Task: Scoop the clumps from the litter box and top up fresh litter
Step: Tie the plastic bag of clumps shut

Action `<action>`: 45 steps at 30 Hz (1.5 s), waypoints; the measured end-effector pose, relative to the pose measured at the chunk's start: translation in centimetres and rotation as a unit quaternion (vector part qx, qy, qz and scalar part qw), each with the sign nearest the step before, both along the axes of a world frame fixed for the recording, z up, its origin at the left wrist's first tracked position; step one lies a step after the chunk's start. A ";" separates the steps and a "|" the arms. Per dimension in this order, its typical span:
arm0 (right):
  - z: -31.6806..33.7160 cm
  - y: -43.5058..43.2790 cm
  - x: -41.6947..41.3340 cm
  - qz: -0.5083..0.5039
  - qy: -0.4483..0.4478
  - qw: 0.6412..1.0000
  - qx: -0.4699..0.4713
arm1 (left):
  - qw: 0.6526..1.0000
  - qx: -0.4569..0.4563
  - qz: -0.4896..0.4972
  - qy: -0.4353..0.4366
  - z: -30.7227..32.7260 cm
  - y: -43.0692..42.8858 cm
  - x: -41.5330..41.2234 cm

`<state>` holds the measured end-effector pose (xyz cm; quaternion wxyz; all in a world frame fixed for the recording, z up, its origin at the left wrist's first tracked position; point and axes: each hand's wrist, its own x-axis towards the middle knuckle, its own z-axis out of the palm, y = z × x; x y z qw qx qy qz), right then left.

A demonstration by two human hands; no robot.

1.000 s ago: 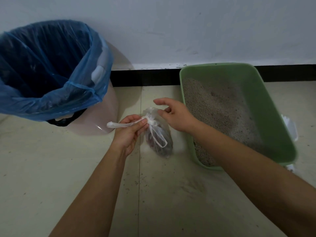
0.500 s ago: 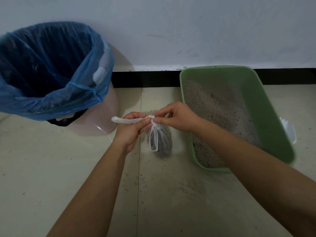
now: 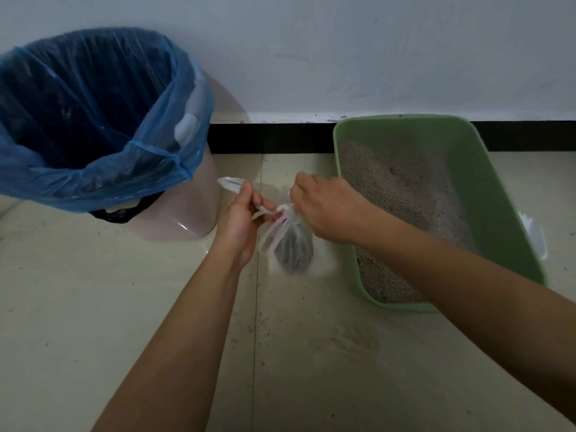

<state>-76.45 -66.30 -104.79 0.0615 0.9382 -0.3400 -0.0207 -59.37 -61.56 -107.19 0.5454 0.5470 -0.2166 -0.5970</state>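
A small clear plastic bag [image 3: 294,244] with dark clumps inside stands on the floor between my hands, knotted at its top. My left hand [image 3: 240,222] grips one white handle strip, whose end sticks out up and to the left. My right hand [image 3: 324,207] pinches the other strip at the knot. The green litter box [image 3: 492,194] lies to the right against the wall, holding grey litter [image 3: 405,194] heaped toward its left side.
A pale bin lined with a blue bag [image 3: 93,120] stands at the left by the wall. Something white [image 3: 536,235] pokes out behind the box's right rim. Litter grains are scattered over the beige tiled floor [image 3: 93,307].
My hands have drawn apart, pulling the bag's handle strips tight at the knot. One second ago my right hand was open over the bag; now it pinches a strip.
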 end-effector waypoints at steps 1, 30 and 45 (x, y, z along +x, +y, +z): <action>-0.2 0.0 -0.3 0.007 0.046 0.999 -0.015 | 1.000 0.016 0.001 -0.025 -0.3 0.0 0.1; 5.9 -3.6 0.7 -0.221 -0.543 0.787 0.191 | 0.960 -0.133 -0.008 -0.246 11.0 -2.9 0.2; 27.3 -6.7 14.8 -0.072 -0.715 0.656 0.229 | 0.888 -0.193 0.098 -0.406 33.1 -4.8 16.9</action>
